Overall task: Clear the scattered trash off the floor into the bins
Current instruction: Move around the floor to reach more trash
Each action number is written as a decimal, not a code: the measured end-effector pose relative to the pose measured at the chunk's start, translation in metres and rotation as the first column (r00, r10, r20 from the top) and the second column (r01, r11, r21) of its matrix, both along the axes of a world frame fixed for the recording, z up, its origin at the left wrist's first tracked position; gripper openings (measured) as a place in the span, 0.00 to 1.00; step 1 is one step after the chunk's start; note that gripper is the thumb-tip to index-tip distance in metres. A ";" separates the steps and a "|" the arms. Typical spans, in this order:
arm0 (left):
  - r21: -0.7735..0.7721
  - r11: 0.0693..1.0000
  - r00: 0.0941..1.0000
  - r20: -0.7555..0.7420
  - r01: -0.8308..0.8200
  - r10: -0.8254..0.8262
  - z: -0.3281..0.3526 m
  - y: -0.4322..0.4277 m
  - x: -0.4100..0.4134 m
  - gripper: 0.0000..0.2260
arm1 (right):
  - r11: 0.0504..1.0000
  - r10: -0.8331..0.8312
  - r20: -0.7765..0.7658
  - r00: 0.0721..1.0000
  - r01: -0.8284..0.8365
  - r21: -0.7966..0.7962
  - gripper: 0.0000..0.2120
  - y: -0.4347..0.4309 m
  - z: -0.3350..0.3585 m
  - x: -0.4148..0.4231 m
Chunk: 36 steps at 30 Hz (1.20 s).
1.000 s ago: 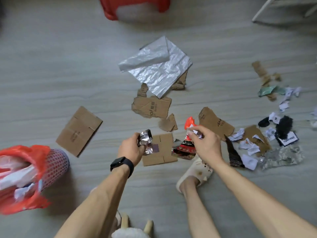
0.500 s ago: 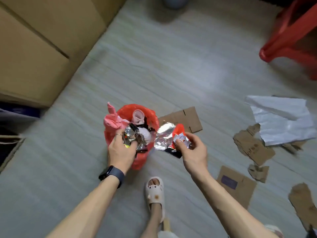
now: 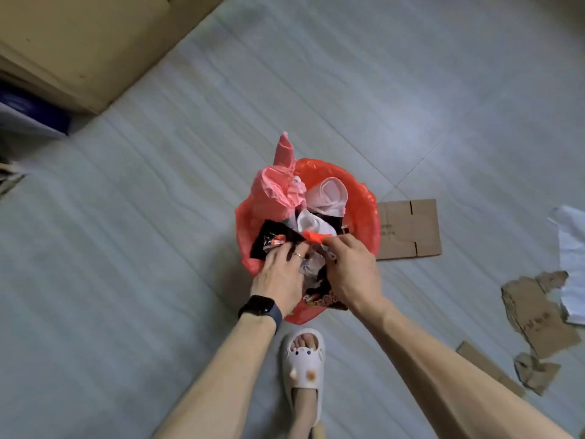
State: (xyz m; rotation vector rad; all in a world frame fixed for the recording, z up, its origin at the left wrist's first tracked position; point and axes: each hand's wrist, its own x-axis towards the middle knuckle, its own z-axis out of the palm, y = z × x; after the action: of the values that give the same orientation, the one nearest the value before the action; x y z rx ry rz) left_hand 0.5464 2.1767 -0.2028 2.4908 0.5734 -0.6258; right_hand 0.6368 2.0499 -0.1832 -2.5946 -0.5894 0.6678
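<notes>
Bin, lined in crinkled red film, stands on the floor, packed full. Right hand pinches the orange end of a glossy red-black wrapper over the bin; its long axis runs from near rim to centre, orange end pointing away. Left hand lies flat, fingers straight, pressing a black packet inside.
</notes>
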 end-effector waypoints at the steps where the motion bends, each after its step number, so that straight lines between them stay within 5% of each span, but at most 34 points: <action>1: 0.015 1.000 0.999 -0.032 0.028 -0.027 -0.015 -0.002 -0.001 0.30 | 1.000 0.018 -0.038 0.999 -0.017 0.008 0.16 0.002 -0.011 -0.001; 6: 0.155 0.951 0.947 -0.222 0.268 -0.231 -0.061 0.000 0.013 0.39 | 0.974 0.164 -0.045 0.985 -0.169 -0.151 0.16 0.015 -0.056 0.006; 13: 0.085 0.931 0.868 -0.400 0.355 -0.294 -0.082 0.021 0.035 0.40 | 0.888 0.026 -0.283 0.959 -0.152 -0.434 0.20 0.044 -0.081 0.015; 16: 0.105 0.944 0.896 -0.361 0.314 -0.258 -0.063 0.019 0.036 0.35 | 0.920 -0.114 -0.432 0.895 -0.069 -0.386 0.20 0.042 -0.077 0.027; 20: 0.159 0.931 0.913 -0.306 0.327 -0.269 -0.022 0.025 0.029 0.39 | 0.955 -0.195 -0.333 0.922 0.101 -0.279 0.27 0.027 -0.045 0.028; 23: 0.185 0.930 0.910 -0.337 0.316 -0.242 0.006 0.025 0.019 0.40 | 0.982 -0.179 -0.337 0.924 0.144 -0.125 0.23 0.008 -0.005 0.033; 29: 0.152 0.987 0.957 -0.290 0.051 -0.005 0.067 -0.015 0.020 0.33 | 0.904 -0.370 -0.298 0.880 0.415 0.104 0.16 -0.054 0.054 0.031; 36: 0.032 0.980 0.976 -0.103 0.198 -0.194 0.131 -0.156 0.068 0.28 | 0.830 -0.481 -0.324 0.815 0.542 0.130 0.15 -0.197 0.114 0.000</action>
State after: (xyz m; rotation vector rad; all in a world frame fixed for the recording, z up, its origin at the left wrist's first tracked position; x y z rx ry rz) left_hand 0.6143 2.0202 -0.0713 2.5876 0.3826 -0.8242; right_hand 0.6365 1.8530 -0.0690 -2.2426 0.1350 0.7131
